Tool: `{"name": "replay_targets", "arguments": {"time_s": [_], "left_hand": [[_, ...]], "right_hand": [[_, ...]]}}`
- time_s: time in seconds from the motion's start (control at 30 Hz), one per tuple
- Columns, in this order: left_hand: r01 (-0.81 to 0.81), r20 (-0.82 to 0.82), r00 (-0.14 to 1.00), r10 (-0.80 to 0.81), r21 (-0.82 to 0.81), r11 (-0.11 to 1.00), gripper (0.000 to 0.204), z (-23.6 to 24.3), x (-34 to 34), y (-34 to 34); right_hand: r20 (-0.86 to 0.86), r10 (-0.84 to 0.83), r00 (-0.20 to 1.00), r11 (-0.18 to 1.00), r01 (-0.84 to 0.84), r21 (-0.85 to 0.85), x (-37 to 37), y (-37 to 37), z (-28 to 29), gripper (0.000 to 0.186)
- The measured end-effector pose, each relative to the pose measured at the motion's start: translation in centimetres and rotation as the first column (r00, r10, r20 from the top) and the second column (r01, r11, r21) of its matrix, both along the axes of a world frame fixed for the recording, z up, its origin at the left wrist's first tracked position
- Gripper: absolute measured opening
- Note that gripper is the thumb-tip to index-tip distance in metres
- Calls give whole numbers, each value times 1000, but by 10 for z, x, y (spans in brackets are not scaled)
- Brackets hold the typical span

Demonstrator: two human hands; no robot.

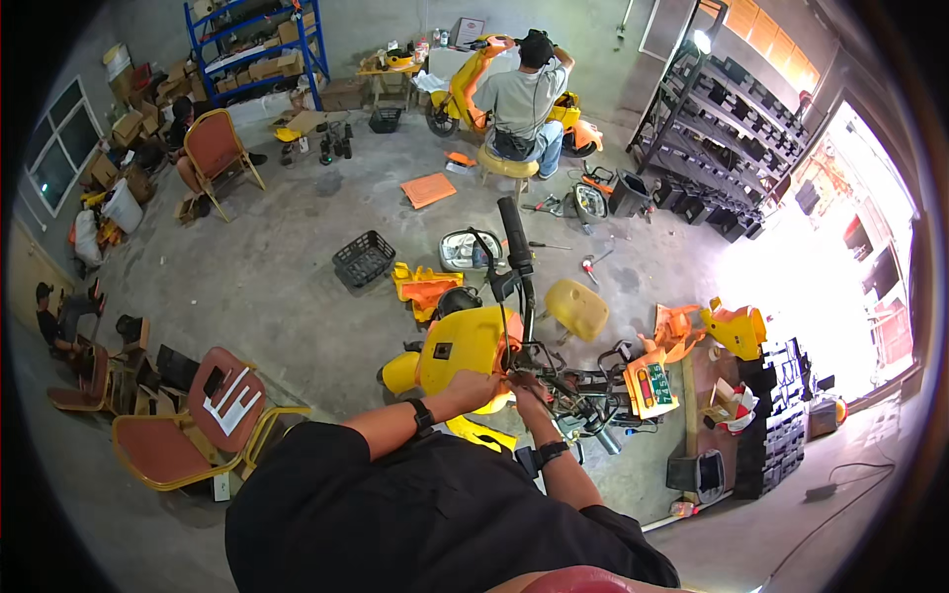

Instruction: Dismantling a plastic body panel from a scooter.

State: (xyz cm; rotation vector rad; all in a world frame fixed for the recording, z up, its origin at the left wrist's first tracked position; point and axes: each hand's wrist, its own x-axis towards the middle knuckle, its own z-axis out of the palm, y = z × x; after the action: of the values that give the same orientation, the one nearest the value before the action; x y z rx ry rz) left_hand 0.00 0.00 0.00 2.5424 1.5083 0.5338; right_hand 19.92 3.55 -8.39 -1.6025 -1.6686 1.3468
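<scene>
A partly stripped yellow scooter stands right in front of me, with its yellow front panel (463, 341) and a black handlebar grip (514, 232) pointing away. My left hand (473, 389) is closed at the panel's lower right edge, fingertips pinched. Close beside it, my right hand (530, 393) is also closed, by the exposed dark wiring (542, 368) under the handlebar. Whatever the fingertips hold is too small to make out. The bare frame and cables spread to the right of my hands. A yellow fender (399, 374) sticks out at the left.
Beyond the scooter are a yellow stool (575, 308), a black plastic basket (365, 259) and orange-yellow body panels (427, 287). A co-worker (524, 99) sits at another scooter at the back. Brown chairs (163, 450) stand left; black stacked parts (776, 425) are at right.
</scene>
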Motion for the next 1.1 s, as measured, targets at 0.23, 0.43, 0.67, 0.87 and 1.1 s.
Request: {"name": "replay_targets", "arguments": {"time_s": [0.23, 0.43, 0.67, 0.87, 1.1], "left_hand": [[-2, 42, 999, 2, -3, 1000, 22, 11, 8, -6], [-2, 26, 1000, 2, -6, 1000, 22, -3, 4, -3], [54, 36, 998, -55, 12, 998, 21, 7, 3, -2], [29, 78, 996, -31, 32, 999, 22, 4, -1, -4], [60, 99, 993, -60, 1, 998, 17, 14, 2, 1]], "right_hand": [[-248, -209, 946, 977, 210, -24, -6, -11, 18, 25], [-421, -255, 871, 961, 178, -213, -5, -11, 39, 24], [-225, -214, 951, 976, 217, -12, -10, -19, 19, 24], [-253, -250, 935, 947, 182, -265, -13, -21, 40, 24], [-243, -200, 949, 968, 153, -201, -16, -14, 35, 28]]}}
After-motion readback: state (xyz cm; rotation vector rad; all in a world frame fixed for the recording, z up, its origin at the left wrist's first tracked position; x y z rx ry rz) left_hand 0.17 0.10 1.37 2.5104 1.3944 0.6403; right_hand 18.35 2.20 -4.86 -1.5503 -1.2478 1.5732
